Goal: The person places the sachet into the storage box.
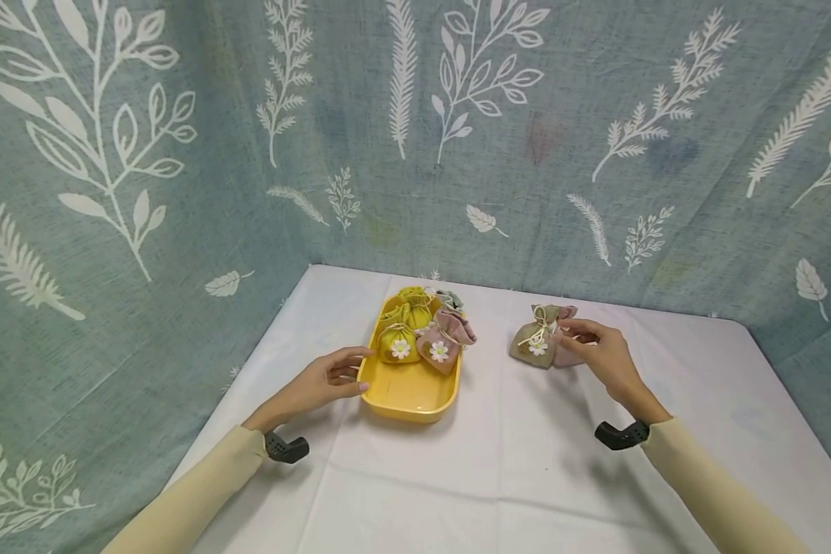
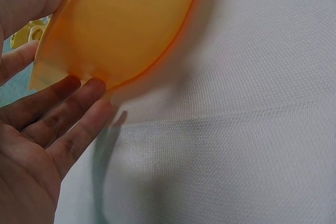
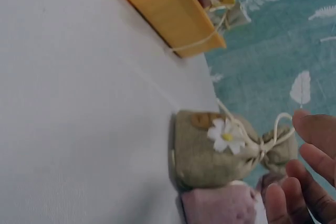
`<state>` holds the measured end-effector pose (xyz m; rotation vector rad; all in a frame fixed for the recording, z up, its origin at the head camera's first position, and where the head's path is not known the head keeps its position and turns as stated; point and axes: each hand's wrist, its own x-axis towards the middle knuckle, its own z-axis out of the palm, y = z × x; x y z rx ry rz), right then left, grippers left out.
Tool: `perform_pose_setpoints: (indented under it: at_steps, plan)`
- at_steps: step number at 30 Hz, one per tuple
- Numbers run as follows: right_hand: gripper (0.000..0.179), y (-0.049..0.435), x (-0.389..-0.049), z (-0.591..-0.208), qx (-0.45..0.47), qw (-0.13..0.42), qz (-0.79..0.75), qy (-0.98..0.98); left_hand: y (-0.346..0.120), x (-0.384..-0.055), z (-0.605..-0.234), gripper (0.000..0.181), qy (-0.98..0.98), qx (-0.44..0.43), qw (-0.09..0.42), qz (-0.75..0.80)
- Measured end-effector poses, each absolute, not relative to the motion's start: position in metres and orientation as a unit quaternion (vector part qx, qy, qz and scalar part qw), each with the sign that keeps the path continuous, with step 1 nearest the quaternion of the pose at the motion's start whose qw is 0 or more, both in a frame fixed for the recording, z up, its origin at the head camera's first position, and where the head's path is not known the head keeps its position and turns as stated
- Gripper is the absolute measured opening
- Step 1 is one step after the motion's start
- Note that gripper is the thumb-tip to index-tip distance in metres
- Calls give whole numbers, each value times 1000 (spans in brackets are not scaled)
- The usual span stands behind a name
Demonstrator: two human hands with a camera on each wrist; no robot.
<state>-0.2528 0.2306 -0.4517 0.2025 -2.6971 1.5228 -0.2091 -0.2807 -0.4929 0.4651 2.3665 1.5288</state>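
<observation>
A: Where is the left hand (image 1: 318, 385) placed?

B: It is laid against the near left wall of the yellow tray (image 1: 408, 396), fingers (image 2: 63, 108) relaxed and spread, thumb by the rim; nothing is gripped.

A: And the right hand (image 1: 605, 358)?

B: It is held just beside the olive pouch (image 1: 535, 344), fingertips (image 3: 315, 156) loosely parted near its tied neck. Whether the pouch is touched cannot be told.

A: Where is that pouch found?

B: On the white tablecloth (image 1: 526, 477), right of the tray, touching a pink pouch (image 1: 566, 350). More pouches are piled at the tray's far end.
</observation>
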Motion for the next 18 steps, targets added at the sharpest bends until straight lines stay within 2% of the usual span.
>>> perform_pose_setpoints:
  at_steps: [8,18]
  plan:
    - [47,249,-262,-461,39,32,468,-882,-280,-209,-492,66,819,155,143,534]
    - [57,262,-274,-465,9,42,446,-894,-281,-207,-492,69,819,156,144,533]
